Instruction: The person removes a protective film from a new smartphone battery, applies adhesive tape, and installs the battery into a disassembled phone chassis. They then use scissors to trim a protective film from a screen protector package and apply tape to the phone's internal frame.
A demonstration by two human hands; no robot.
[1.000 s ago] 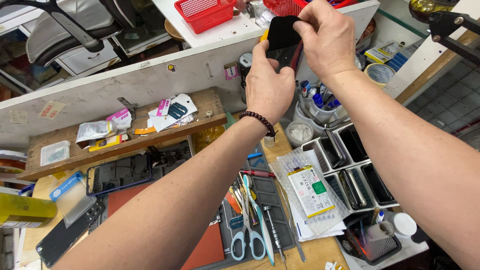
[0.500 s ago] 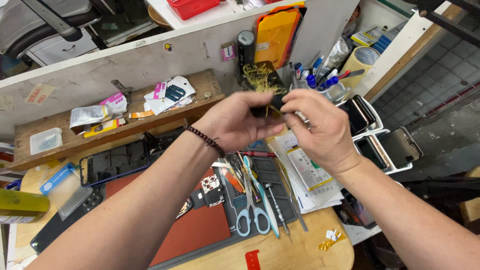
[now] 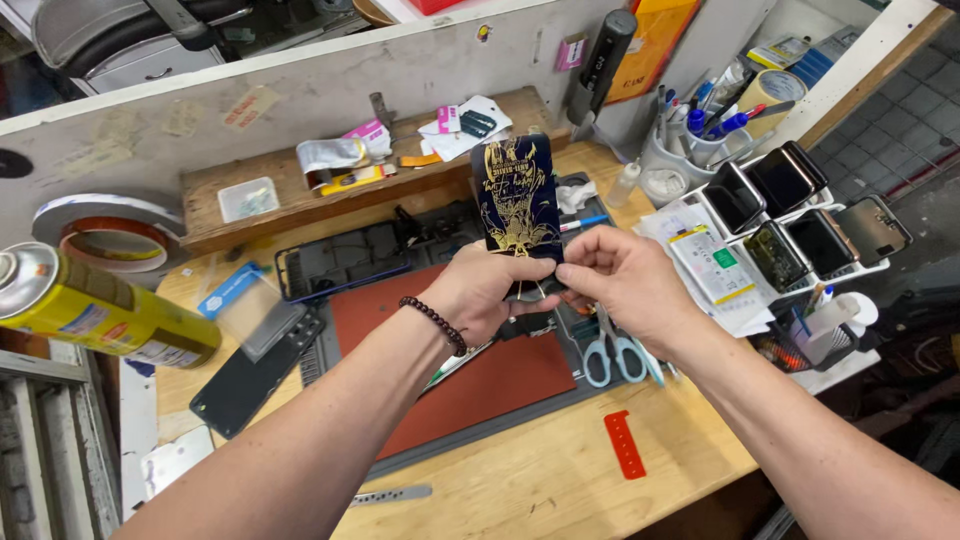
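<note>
Head view. Phone case (image 3: 517, 195), dark blue with gold figure print: held upright above the surface (image 3: 520, 480), over the red mat (image 3: 480, 385). Left hand (image 3: 490, 295), beaded bracelet at wrist: fingers closed on the case's lower edge. Right hand (image 3: 625, 285): fingertips pinching the same lower edge, exact contact partly hidden. Scissors (image 3: 615, 355), blue-handled: just below the right hand. Yellow spray can (image 3: 95, 310): far left, lying tilted.

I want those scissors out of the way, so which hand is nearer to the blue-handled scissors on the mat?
Right. The right hand hovers just above the scissors, pinching the dark phone case. The left hand holds the case's bottom, farther left of them.
</note>
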